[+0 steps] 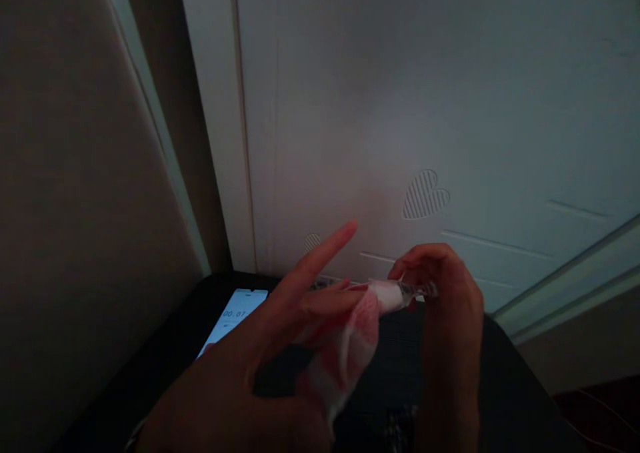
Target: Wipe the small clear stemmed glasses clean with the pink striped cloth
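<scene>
- Holding a red-and-white cloth (367,319) w/ your L hand (275,336): you're grasping it b/w fingers & thumb, index finger pointing out straight, up & to the R.
- Your R hand (453,289) is pinching the clear end of a white tube (390,297), fingers curling over it; exact fingertip contact is hiding behind the hand.
- Tube is lying roughly level b/w your 2 hands, above the table (400,346); cloth is wrapping its L part & hanging down twd your L thumb, lower folds blurring.
- A lit phone (243,306) is resting on the black tabletop, L of the cloth, screen showing digits; your L hand is covering part of it from this view.
- Sth dark & shiny (400,426) is sitting near the bottom edge, beside your R forearm; too dim to ID.
- A white panel (340,119) is standing behind the table, w/ a striped heart (425,196) showing above your R hand.
</scene>
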A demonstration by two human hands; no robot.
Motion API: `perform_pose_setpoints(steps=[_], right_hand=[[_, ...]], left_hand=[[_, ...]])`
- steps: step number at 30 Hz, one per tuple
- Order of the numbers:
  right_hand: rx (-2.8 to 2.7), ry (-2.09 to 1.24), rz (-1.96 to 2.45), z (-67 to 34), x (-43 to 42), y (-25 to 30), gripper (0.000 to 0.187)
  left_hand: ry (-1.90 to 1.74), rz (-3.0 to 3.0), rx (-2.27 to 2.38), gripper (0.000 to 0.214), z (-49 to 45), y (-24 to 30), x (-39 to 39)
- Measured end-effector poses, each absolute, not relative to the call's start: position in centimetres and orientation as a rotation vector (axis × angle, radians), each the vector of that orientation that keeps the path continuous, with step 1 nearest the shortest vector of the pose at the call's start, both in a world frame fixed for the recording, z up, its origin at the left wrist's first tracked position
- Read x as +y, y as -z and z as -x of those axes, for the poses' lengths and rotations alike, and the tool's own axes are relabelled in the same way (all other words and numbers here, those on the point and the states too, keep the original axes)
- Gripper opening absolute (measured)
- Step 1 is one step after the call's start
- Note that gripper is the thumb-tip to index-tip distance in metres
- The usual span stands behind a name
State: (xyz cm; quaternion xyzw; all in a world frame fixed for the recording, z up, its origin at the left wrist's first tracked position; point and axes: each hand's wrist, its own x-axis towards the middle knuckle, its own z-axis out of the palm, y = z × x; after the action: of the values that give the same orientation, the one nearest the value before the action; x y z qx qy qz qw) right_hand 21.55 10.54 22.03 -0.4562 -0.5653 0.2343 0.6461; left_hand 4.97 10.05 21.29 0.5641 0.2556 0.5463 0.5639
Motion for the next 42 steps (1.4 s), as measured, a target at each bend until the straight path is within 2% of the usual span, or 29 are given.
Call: perform_pose_setpoints(steps=[2,5,9,12,15,22,30,42], right_hand=[[-1.304,-0.529,1.071,-22.2,10.5,-22.1,0.035],[-1.299,-0.482,1.101,-23.3,10.5,-21.9,0.038],[-1.341,-0.426,1.137,-24.0,10.5,-21.7,0.027],[-1.473,-0.525,1.23,-23.9,10.4,-21.8,0.015],[-1.571,-0.626,1.291,-23.8,10.5,-21.8,0.014],[-1.646,-0.729,1.273,-24.2,10.7,-21.4,0.019],[-1.688,-0.686,1.313,-24.4,9.9,-21.6,0.014],[-1.675,-0.661,1.342,-24.2,9.4,-21.9,0.013]], left_hand=[[-1.179,-1.282,0.576,0.089,-4.0,-21.2,10.1],[-1.159,-1.28,0.549,0.082,-3.1,-21.4,10.6],[-1.208,-1.291,0.615,0.068,-3.3,-22.0,11.1],[-1.227,-1.339,0.732,0.057,-3.6,-22.2,11.2],[-1.206,-1.373,0.766,0.052,-3.7,-22.2,11.2],[-1.114,-1.425,0.796,0.046,-3.6,-22.2,11.4],[-1.04,-1.492,0.696,0.039,-3.5,-22.1,12.2],[-1.083,-1.629,0.735,0.048,-2.6,-21.2,12.6]])
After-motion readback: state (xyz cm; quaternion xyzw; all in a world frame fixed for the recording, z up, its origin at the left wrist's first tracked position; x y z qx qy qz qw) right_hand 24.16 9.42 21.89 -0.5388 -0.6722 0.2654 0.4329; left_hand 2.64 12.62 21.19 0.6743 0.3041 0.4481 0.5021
